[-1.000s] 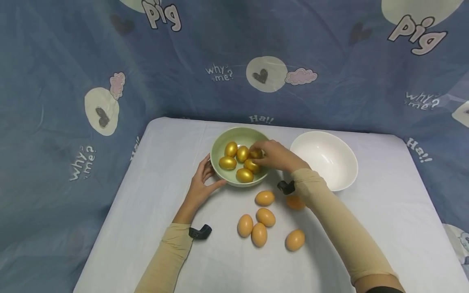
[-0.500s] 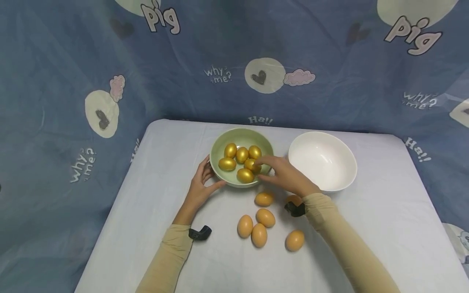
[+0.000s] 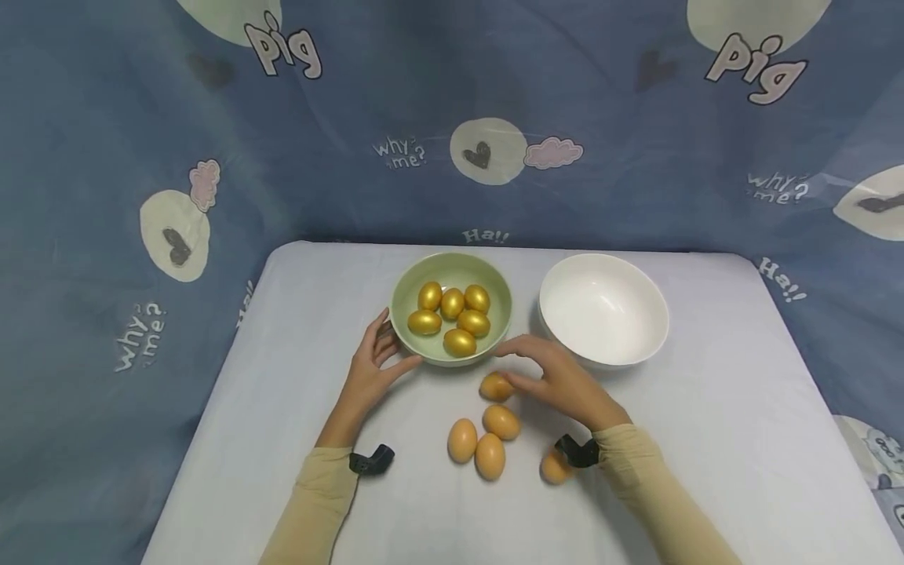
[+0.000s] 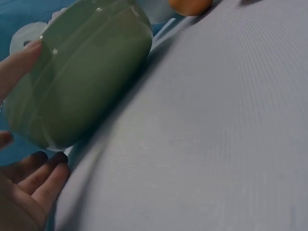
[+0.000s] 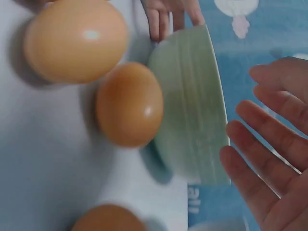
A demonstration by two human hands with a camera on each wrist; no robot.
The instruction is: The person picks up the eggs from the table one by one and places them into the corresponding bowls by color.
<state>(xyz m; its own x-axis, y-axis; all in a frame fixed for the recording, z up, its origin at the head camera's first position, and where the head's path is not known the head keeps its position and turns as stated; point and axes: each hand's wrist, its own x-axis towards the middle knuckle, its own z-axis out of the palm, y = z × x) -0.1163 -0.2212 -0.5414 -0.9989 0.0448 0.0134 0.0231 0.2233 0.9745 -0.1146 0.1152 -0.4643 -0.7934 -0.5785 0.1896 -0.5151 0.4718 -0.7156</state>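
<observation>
A light green bowl [image 3: 452,267] holds several golden eggs [image 3: 460,343]. My left hand [image 3: 367,369] rests at its left side, thumb near the front rim and fingers spread by the wall. The left wrist view has the bowl's outer wall [image 4: 91,72] close to those fingers [image 4: 50,187]. In front of the bowl's right side hovers my right hand [image 3: 561,384], fingers apart and holding nothing. Its thumb is over the nearest brown egg [image 3: 495,387]; contact is unclear. In the right wrist view its fingers [image 5: 269,144] are loosely spread beside the bowl [image 5: 192,106].
More brown eggs [image 3: 501,422] lie on the white-covered table [image 3: 410,510]. One brown egg [image 3: 554,468] is partly hidden by the right wrist's black camera mount [image 3: 577,452]. A white bowl [image 3: 603,310] stands at the back right, before a blue printed curtain [image 3: 353,188].
My right hand has drawn back from the golden eggs toward me, out of the green bowl, to above the brown eggs. The left hand keeps its place at the bowl. The view has shifted slightly.
</observation>
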